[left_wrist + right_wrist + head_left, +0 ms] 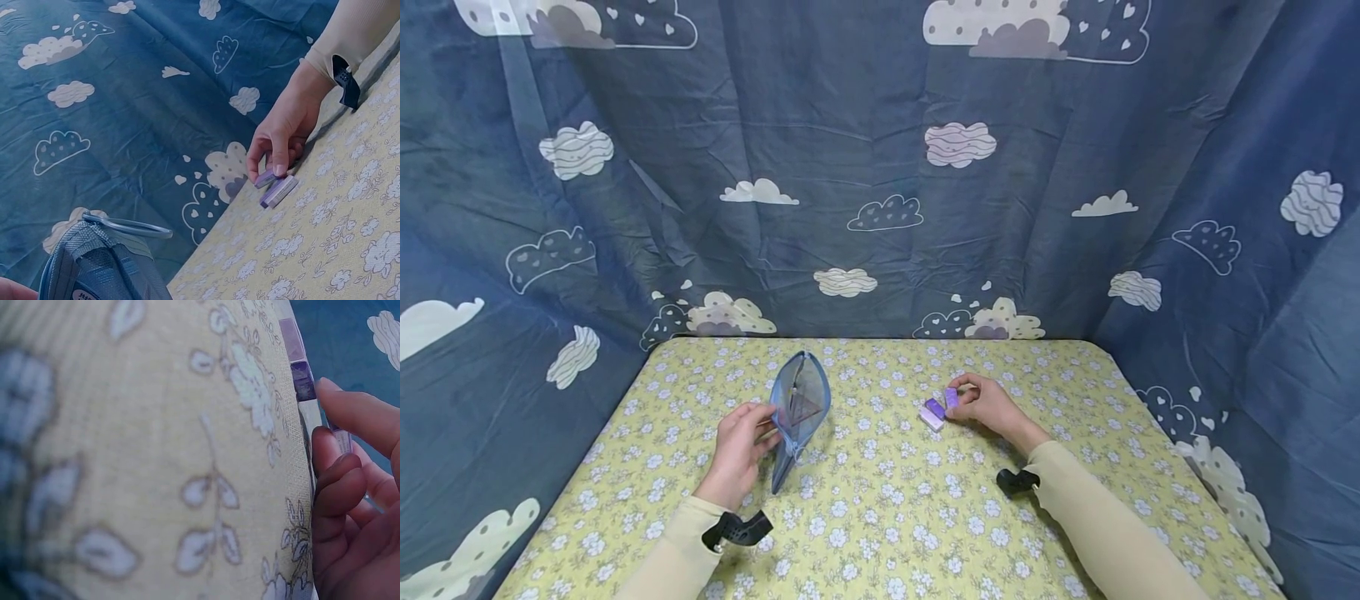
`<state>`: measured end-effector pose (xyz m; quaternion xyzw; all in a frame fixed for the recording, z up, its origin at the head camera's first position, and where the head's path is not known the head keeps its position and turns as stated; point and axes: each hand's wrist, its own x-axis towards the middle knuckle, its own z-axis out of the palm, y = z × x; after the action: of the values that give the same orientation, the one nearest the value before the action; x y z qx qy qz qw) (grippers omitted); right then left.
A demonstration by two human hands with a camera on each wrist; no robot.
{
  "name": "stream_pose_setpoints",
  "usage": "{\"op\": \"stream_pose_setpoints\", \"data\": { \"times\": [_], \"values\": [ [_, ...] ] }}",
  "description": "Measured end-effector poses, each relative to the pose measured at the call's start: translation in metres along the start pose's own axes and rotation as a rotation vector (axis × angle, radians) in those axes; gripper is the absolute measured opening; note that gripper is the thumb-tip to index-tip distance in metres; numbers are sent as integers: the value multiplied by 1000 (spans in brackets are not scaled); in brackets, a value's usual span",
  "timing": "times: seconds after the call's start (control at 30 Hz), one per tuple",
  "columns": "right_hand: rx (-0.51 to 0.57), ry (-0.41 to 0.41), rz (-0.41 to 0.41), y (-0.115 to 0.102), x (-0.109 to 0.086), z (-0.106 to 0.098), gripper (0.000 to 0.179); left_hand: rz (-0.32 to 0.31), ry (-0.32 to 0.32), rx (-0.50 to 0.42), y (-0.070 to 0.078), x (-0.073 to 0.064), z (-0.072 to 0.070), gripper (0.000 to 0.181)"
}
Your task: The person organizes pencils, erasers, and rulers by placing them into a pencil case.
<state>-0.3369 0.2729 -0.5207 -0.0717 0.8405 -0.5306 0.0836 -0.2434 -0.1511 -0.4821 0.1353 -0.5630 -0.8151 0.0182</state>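
Note:
My left hand (pixel 737 450) grips the side of a blue mesh zipper pouch (pixel 822 396), fingers at its edge. The pouch stands tilted with its mouth spread wide, and a reddish shape shows through low inside it. In the left wrist view the pouch (pixel 106 269) has a loop at its top corner. Over on the right, my right hand (pixel 992 410) pinches a small purple block (pixel 952 397) between thumb and fingers. Beside it on the cloth lie a dark purple block (pixel 935 408) and a pale lilac block (pixel 932 419), side by side.
A yellow floral cloth (pixel 865 517) covers the table. Dark blue curtains (pixel 865 150) with cloud prints rise behind it and at both sides. Black wrist mounts (pixel 737 529) sit on both sleeves.

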Motion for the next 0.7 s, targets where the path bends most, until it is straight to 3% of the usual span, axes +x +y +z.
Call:
{"op": "stream_pose_setpoints", "data": {
  "times": [0.13, 0.43, 0.7],
  "values": [
    [24, -22, -11, -4, -1, -2, 52, -1, -3, -11, 1, 0, 1, 12],
    [74, 13, -8, -11, -3, -5, 57, 11, -11, -5, 0, 1, 0, 13],
    [86, 21, 16, -32, -11, -1, 57, 23, -10, -6, 1, 2, 0, 15]
  ]
}}
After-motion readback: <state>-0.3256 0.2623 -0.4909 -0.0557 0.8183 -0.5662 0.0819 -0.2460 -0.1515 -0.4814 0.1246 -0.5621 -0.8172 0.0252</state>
